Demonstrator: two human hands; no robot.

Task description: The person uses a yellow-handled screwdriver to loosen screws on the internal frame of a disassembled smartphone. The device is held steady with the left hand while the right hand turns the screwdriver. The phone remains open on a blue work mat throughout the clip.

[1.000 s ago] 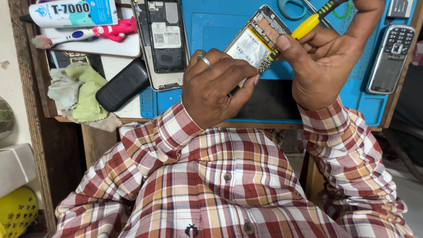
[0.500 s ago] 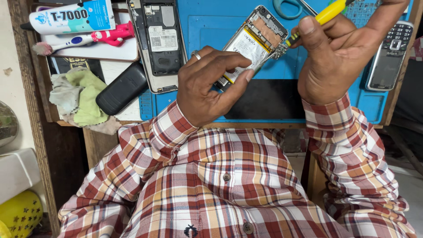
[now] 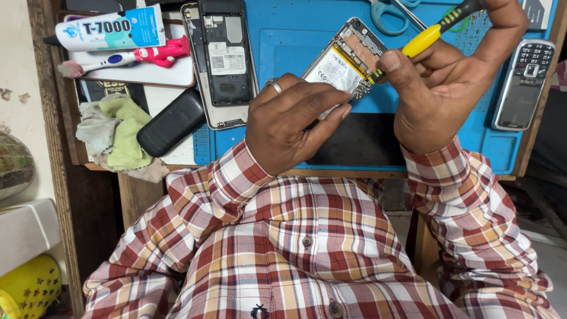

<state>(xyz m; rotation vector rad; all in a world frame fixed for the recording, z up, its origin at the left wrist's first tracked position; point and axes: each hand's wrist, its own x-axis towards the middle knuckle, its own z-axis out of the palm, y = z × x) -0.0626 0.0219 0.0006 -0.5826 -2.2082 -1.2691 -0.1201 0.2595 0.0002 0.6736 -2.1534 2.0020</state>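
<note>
- We have the left hand [image 3: 292,121] wrapped around an opened smartphone [image 3: 345,62], fingers closed on its lower part, a ring on one finger, the phone tilted up over the blue work mat [image 3: 295,41].
- The phone's back is off: we see its silvery battery and the board at the top end.
- Our right hand [image 3: 443,88] is clamped on a yellow-handled screwdriver [image 3: 422,41], thumb pressed along the shaft, and the tip sits at the phone's right edge, just beside the battery.
- On the mat to the left lies another phone with its back off [image 3: 221,59], flat and well apart from the hands.
- A black keypad-phone body [image 3: 171,121] rests beside a greenish cloth [image 3: 118,133].
- Further up, a glue tube [image 3: 109,26] and a pink toothbrush [image 3: 127,59].
- Far right, a silver keypad phone [image 3: 522,82]; scissors [image 3: 390,9] poke in at the top.
</note>
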